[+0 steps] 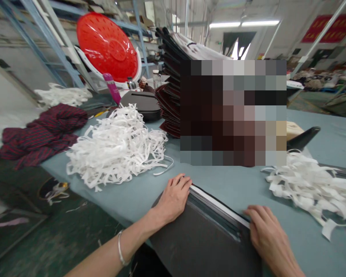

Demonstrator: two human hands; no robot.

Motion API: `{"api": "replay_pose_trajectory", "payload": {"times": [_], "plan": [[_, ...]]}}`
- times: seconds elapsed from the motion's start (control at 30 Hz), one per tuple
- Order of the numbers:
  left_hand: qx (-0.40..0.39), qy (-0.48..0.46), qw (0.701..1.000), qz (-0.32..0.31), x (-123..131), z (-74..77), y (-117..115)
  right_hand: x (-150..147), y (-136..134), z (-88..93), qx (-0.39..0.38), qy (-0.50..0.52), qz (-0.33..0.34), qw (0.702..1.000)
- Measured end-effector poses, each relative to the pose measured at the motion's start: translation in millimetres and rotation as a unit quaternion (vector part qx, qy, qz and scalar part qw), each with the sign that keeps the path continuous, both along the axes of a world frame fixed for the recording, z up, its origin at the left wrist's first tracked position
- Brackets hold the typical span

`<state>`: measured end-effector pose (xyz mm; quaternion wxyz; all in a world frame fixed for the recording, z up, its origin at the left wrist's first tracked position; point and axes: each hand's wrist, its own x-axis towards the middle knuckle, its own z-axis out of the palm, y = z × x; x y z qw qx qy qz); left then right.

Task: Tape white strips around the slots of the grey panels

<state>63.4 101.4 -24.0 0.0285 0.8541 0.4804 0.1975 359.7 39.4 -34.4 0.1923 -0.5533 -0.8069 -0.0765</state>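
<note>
A dark grey flat piece [207,242] lies at the near edge of the table, with a white strip [219,206] along its far edge. Near the strip's left end, my left hand [174,196] rests on the piece, its fingers close together and curled over the far edge. My right hand [266,231] is at the strip's right end, its fingers bent over the piece's corner. The undersides of both hands' fingertips are hidden. A silver bangle [120,248] is on my left wrist.
White strips form a pile [115,148] at left and another [314,188] at right on the blue-grey table [187,171]. Behind stand stacked dark red pieces [170,109], partly pixelated. A striped cloth [46,132], a dark case [141,104] and a red basin [108,46] are farther left.
</note>
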Motion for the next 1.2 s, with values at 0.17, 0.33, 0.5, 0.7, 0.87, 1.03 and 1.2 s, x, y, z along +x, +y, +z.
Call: {"api": "replay_pose_trajectory", "payload": {"times": [0.17,0.33,0.5,0.7,0.87,1.03,1.2], "plan": [[-0.007,-0.016,1.0,-0.024,0,-2.5,2,-110,54,4.1,-0.009,0.008,0.002,1.0],[-0.008,-0.012,0.999,-0.035,-1,-4.8,2,-154,55,3.6,-0.021,-0.048,0.001,0.999],[-0.008,0.026,0.999,-0.035,-1,-9.3,2,-136,37,7.4,-0.03,-0.092,-0.001,0.995],[0.016,0.053,0.998,-0.036,-2,-14.2,3,-70,-6,6.4,-0.011,-0.097,0.01,0.995],[0.019,0.076,0.997,-0.01,10,-5.8,0,-22,-38,-0.7,0.046,-0.099,0.018,0.994],[-0.002,0.085,0.996,-0.025,41,7.2,-14,-21,-41,-5.1,0.06,-0.1,0.008,0.993],[-0.009,0.031,0.998,-0.054,30,0.1,-17,-11,-35,-9.6,0.061,-0.078,0.045,0.994]]}}
